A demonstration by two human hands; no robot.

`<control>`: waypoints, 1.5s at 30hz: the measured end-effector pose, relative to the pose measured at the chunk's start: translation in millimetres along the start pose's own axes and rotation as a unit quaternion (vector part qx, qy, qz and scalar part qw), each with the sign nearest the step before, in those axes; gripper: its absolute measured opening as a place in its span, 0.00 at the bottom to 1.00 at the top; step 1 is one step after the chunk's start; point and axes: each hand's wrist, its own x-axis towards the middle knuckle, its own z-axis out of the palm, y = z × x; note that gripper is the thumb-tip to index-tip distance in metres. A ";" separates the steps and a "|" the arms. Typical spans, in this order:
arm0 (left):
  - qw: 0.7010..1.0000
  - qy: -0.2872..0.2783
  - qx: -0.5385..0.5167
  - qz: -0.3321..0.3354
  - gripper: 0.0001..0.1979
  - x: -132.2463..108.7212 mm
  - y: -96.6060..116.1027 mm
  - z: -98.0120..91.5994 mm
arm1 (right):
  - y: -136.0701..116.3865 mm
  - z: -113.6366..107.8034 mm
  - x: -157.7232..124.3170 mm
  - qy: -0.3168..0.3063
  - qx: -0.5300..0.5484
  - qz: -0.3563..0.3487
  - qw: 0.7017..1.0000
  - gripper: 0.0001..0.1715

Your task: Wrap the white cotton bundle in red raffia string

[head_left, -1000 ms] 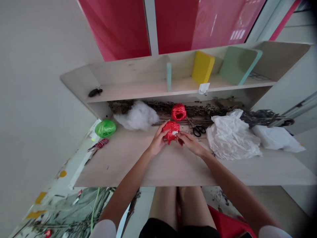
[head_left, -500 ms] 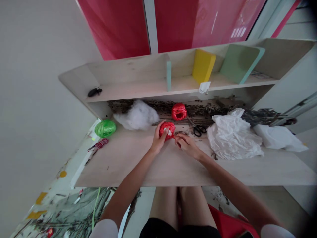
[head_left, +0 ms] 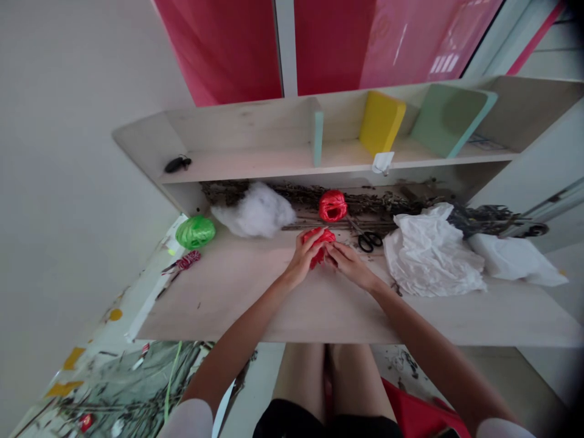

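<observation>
A red bundle wrapped in shiny plastic twine [head_left: 327, 235] is held just above the desk, in front of the shelf. My left hand [head_left: 301, 258] wraps round its left side, fingers lying over the top. On the right, my right hand [head_left: 349, 264] has its fingers bent and pressed together against the bundle; what they pinch is partly hidden, but red twine shows there. Just behind sits a second red twine roll [head_left: 332, 207] with a hollow centre. Black-handled scissors [head_left: 368, 241] lie to the right of it.
White fluffy stuffing [head_left: 260, 213] and a green twine roll [head_left: 195, 232] lie left, near a red-and-white cord bundle [head_left: 188, 260]. Crumpled white paper [head_left: 433, 252] and a white packet [head_left: 515, 258] are right. Dried stems [head_left: 292, 193] line the back under the shelf [head_left: 246, 164].
My left fingers have moved over the top of the bundle, covering its white patch. My right hand has come in against it from the side. Bundle and hands sit slightly further right.
</observation>
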 end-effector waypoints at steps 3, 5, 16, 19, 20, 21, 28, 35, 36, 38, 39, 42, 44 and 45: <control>0.997 0.001 0.053 0.054 0.29 -1.5 0.9 0.7 | 1.6 -2.6 1.2 0.004 0.005 0.022 1.000 0.32; 0.993 0.000 0.079 0.086 0.36 -1.1 -0.7 1.1 | 2.3 -3.2 1.6 0.007 0.014 0.040 0.999 0.38; 0.989 0.035 0.114 0.091 0.26 0.3 -5.1 2.3 | 9.9 1.6 -0.9 0.008 0.045 0.056 0.997 0.44; 0.988 0.064 0.112 0.087 0.18 -0.8 -0.6 4.7 | 4.7 5.8 -3.2 -0.016 0.067 0.050 0.996 0.44; 0.988 0.071 0.107 0.085 0.17 -1.0 0.9 5.4 | 2.6 6.5 -4.0 -0.020 0.069 0.046 0.996 0.43; 0.989 0.076 0.101 0.081 0.18 -1.2 2.3 5.9 | 0.8 6.4 -4.7 -0.019 0.066 0.038 0.997 0.42; 0.995 0.078 0.053 0.026 0.25 2.0 3.3 1.3 | 2.3 -8.2 -5.4 0.164 -0.069 -0.052 0.983 0.27; 0.988 0.079 0.113 0.074 0.21 -0.9 0.8 1.6 | 11.2 -2.6 -6.3 0.126 -0.451 -0.107 0.877 0.24; 0.986 0.087 0.119 0.076 0.20 -1.3 0.7 2.2 | 12.3 -0.9 -6.3 0.125 -0.490 -0.114 0.855 0.24; 0.984 0.106 0.123 0.077 0.19 -1.6 0.5 3.1 | 14.4 1.4 -6.0 0.115 -0.546 -0.130 0.820 0.24; 0.982 0.114 0.125 0.078 0.19 -1.7 0.1 3.3 | 15.3 2.0 -5.8 0.109 -0.564 -0.135 0.807 0.23; 0.978 0.130 0.140 0.088 0.18 -1.4 -1.9 2.4 | 15.4 2.2 -6.1 0.086 -0.588 -0.142 0.791 0.21; 0.974 0.137 0.154 0.097 0.18 -1.3 -3.6 1.3 | 12.8 2.1 -7.1 0.064 -0.591 -0.141 0.792 0.18; 0.972 0.140 0.162 0.101 0.18 -1.3 -4.3 0.8 | 11.0 2.4 -7.9 0.053 -0.591 -0.137 0.793 0.17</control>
